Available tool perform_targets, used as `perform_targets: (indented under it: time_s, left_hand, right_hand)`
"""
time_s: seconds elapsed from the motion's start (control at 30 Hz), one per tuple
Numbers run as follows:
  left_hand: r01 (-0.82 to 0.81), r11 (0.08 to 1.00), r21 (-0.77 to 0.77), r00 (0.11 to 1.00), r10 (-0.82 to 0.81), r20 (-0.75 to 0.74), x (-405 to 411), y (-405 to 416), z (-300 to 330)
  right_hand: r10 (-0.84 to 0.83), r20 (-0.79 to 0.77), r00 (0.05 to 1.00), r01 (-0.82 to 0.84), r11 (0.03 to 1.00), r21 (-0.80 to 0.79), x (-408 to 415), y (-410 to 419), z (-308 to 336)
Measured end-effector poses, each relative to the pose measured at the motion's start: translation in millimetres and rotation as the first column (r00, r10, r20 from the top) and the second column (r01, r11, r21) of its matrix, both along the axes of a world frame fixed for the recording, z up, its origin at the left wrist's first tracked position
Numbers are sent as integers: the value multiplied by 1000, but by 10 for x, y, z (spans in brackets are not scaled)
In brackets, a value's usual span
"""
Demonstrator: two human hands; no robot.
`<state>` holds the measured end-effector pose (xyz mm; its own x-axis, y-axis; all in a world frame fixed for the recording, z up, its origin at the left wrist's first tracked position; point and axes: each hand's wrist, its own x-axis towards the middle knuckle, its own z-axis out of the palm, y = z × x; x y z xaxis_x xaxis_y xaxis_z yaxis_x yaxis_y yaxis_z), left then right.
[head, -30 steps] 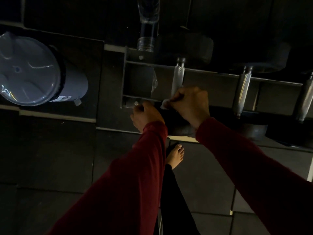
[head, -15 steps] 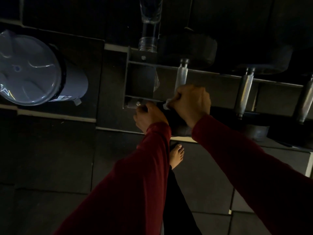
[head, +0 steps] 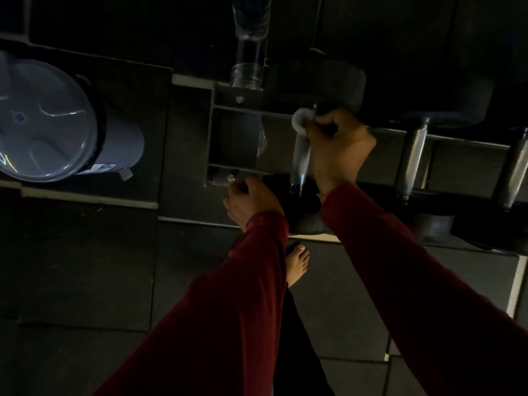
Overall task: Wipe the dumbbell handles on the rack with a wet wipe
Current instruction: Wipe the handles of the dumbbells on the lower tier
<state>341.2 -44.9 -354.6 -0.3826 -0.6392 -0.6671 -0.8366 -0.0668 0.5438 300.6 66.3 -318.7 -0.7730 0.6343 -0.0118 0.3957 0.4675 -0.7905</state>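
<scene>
A low metal dumbbell rack (head: 211, 138) holds three dumbbells with knurled steel handles and dark heads. My right hand (head: 340, 150) is closed around the far end of the leftmost handle (head: 301, 161), pressing a white wet wipe (head: 301, 120) against it. The near part of that handle shows bare below the hand. My left hand (head: 251, 201) rests curled on the rack's near left corner, by the near head of the same dumbbell. Two more handles, the middle handle (head: 411, 161) and the right handle (head: 514, 172), lie to the right, untouched.
A grey lidded bin (head: 57, 121) stands on the dark floor at the left. A clear plastic bottle (head: 248, 52) stands behind the rack's left end. My bare foot (head: 297, 264) is on the rubber floor tiles just in front of the rack.
My right hand has slid with the wipe from the near end of the leftmost handle up to its far end. My left hand has stayed on the rack's corner.
</scene>
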Motion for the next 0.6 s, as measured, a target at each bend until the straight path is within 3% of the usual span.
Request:
perform_targets:
  time_s: [0.1, 0.2, 0.33, 0.43, 0.5, 0.6]
  left_hand:
    - [14, 1000, 10, 1000, -14, 10, -6, -5, -2]
    - [27, 1000, 10, 1000, -27, -6, -9, -10, 39]
    - [33, 999, 17, 999, -33, -13, 2, 0, 70]
    - [10, 1000, 21, 1000, -9, -19, 2, 8, 70]
    - [25, 999, 22, 1000, -24, -12, -6, 9, 88]
    - [67, 998, 14, 998, -67, 17, -2, -2, 68]
  right_hand:
    - [-224, 72, 972, 233, 958, -168, -107, -72, -6]
    - [-417, 189, 889, 455, 753, -475, -135, -131, -16]
    - [-522, 241, 818, 506, 455, -732, -179, -119, 5]
    - [-475, 357, 804, 541, 338, -770, -181, -41, -31]
    - [-397, 398, 827, 543, 377, -750, -193, 38, -47]
    - [-298, 397, 868, 494, 597, -632, -182, 14, 50]
